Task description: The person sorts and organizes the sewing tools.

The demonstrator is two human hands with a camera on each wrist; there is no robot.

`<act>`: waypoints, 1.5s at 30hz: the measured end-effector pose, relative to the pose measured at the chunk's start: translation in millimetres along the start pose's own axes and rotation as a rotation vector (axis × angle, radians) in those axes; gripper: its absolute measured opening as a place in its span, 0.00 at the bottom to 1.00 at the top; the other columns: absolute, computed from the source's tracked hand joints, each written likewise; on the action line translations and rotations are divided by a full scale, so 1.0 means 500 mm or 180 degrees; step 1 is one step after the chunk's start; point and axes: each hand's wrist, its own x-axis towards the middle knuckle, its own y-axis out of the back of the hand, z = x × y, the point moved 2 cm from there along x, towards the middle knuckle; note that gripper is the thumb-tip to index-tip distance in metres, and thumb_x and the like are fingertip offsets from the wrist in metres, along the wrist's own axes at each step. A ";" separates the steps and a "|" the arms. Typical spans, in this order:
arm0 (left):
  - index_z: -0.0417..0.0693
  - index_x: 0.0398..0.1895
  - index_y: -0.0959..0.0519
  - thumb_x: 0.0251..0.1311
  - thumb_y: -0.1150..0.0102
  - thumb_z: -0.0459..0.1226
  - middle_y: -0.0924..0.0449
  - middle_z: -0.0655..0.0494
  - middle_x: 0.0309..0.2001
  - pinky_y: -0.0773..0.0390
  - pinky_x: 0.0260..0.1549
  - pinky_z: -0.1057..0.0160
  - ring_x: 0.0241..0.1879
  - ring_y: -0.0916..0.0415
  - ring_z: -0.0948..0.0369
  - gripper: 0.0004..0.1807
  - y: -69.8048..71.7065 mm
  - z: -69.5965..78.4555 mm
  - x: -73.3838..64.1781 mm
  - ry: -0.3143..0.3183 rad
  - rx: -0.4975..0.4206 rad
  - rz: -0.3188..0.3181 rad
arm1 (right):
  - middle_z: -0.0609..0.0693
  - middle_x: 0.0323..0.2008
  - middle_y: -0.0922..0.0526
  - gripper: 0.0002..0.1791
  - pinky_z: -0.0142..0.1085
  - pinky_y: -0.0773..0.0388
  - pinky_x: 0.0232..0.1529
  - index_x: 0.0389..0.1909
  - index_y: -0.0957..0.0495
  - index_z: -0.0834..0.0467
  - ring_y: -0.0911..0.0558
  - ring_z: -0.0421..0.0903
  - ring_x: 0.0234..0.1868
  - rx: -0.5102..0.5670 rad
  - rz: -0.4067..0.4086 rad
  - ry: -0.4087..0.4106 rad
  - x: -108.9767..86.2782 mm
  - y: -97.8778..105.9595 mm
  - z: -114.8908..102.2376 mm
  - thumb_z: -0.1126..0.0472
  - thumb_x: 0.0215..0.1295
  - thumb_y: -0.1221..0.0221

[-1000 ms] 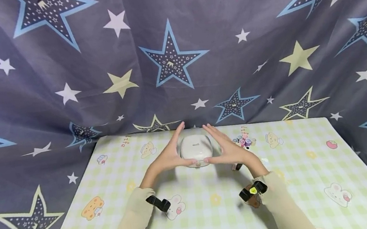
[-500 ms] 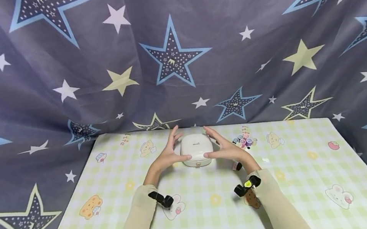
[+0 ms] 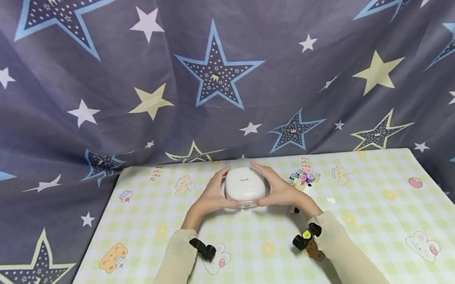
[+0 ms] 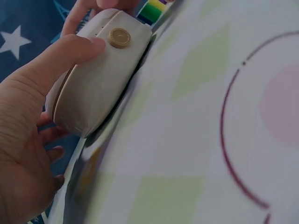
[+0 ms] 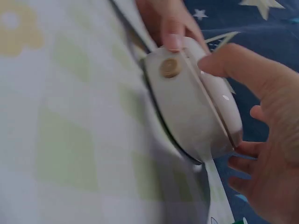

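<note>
A white rounded case [image 3: 244, 184] with a smooth domed lid is near the back of the table, between the two hands. Its front carries a round tan button [image 4: 119, 38], and a seam runs between lid and base. My left hand [image 3: 212, 197] grips the left side, thumb on the front beside the button and fingers curving round behind. From the right, my right hand [image 3: 280, 189] holds it the same way, its thumb by the lid seam in the right wrist view. The fingertips at the back are partly hidden by the case. Its base is close over the tablecloth.
Several colourful thread spools [image 3: 302, 177] stand in a cluster right of the case. A small dark item [image 3: 296, 209] lies partly behind the right wrist. The checked tablecloth [image 3: 245, 274] reaches back to a star-patterned curtain [image 3: 116, 80].
Half a second ago the hands were spread wider with thumbs higher, on the lid. Now the fingers have closed in round the sides and the thumbs have come down to the front.
</note>
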 end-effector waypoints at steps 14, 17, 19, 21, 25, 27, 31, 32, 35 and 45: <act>0.47 0.79 0.43 0.35 0.19 0.58 0.38 0.46 0.76 0.53 0.76 0.36 0.78 0.45 0.46 0.67 0.007 0.010 0.007 -0.0149 0.1281 0.0088 | 0.66 0.73 0.34 0.55 0.57 0.24 0.63 0.77 0.39 0.54 0.28 0.65 0.69 -0.1550 0.0216 0.0213 0.004 -0.005 -0.038 0.43 0.47 0.27; 0.46 0.79 0.43 0.35 0.19 0.59 0.36 0.47 0.74 0.50 0.75 0.36 0.76 0.40 0.46 0.67 0.009 0.013 0.007 -0.0188 0.1354 0.0084 | 0.67 0.73 0.34 0.54 0.57 0.24 0.62 0.77 0.38 0.54 0.28 0.66 0.69 -0.1654 0.0195 0.0214 0.005 -0.004 -0.042 0.42 0.48 0.29; 0.45 0.79 0.43 0.35 0.19 0.59 0.35 0.47 0.74 0.48 0.75 0.36 0.74 0.38 0.46 0.67 0.009 0.013 0.007 -0.0213 0.1374 0.0089 | 0.67 0.72 0.33 0.54 0.57 0.23 0.62 0.77 0.38 0.54 0.28 0.65 0.69 -0.1722 0.0193 0.0222 0.006 -0.003 -0.045 0.41 0.49 0.29; 0.45 0.79 0.42 0.34 0.19 0.60 0.34 0.47 0.74 0.47 0.74 0.37 0.73 0.37 0.46 0.67 0.011 0.014 0.008 -0.0224 0.1379 0.0082 | 0.67 0.72 0.32 0.54 0.56 0.23 0.62 0.76 0.37 0.55 0.27 0.65 0.68 -0.1817 0.0210 0.0256 0.007 -0.002 -0.049 0.40 0.49 0.30; 0.43 0.78 0.41 0.34 0.19 0.61 0.33 0.46 0.73 0.43 0.73 0.39 0.72 0.35 0.46 0.67 0.012 0.017 0.009 -0.0259 0.1358 0.0104 | 0.69 0.68 0.28 0.53 0.55 0.21 0.60 0.74 0.34 0.59 0.23 0.65 0.64 -0.2062 0.0307 0.0441 0.008 -0.004 -0.058 0.38 0.49 0.31; 0.43 0.78 0.41 0.34 0.19 0.61 0.32 0.46 0.72 0.41 0.72 0.40 0.71 0.34 0.46 0.67 0.011 0.018 0.010 -0.0286 0.1363 0.0128 | 0.69 0.65 0.25 0.53 0.53 0.20 0.58 0.73 0.33 0.60 0.20 0.65 0.61 -0.2201 0.0385 0.0565 0.009 -0.006 -0.062 0.37 0.48 0.32; 0.42 0.78 0.41 0.35 0.19 0.61 0.31 0.46 0.72 0.41 0.72 0.40 0.71 0.34 0.47 0.67 0.007 0.020 0.007 -0.0279 0.1327 0.0154 | 0.69 0.58 0.21 0.53 0.51 0.17 0.53 0.70 0.31 0.63 0.17 0.64 0.54 -0.2487 0.0533 0.0758 0.010 -0.011 -0.067 0.35 0.47 0.34; 0.42 0.78 0.41 0.35 0.19 0.61 0.31 0.46 0.72 0.41 0.73 0.40 0.72 0.34 0.47 0.67 0.007 0.020 0.006 -0.0267 0.1314 0.0157 | 0.69 0.57 0.20 0.53 0.51 0.17 0.52 0.69 0.30 0.63 0.17 0.63 0.52 -0.2551 0.0564 0.0795 0.011 -0.013 -0.067 0.34 0.46 0.34; 0.43 0.78 0.41 0.35 0.18 0.60 0.31 0.46 0.72 0.42 0.73 0.41 0.72 0.34 0.47 0.67 0.006 0.021 0.004 -0.0255 0.1288 0.0172 | 0.68 0.53 0.18 0.53 0.50 0.16 0.49 0.67 0.29 0.64 0.16 0.62 0.49 -0.2684 0.0636 0.0869 0.014 -0.018 -0.064 0.34 0.45 0.35; 0.43 0.78 0.40 0.34 0.18 0.60 0.27 0.45 0.68 0.38 0.71 0.40 0.69 0.31 0.46 0.67 0.001 0.018 0.004 -0.0293 0.1411 0.0245 | 0.63 0.48 0.17 0.54 0.46 0.15 0.46 0.64 0.28 0.69 0.15 0.57 0.43 -0.2695 0.0767 0.0912 0.021 -0.024 -0.056 0.33 0.41 0.34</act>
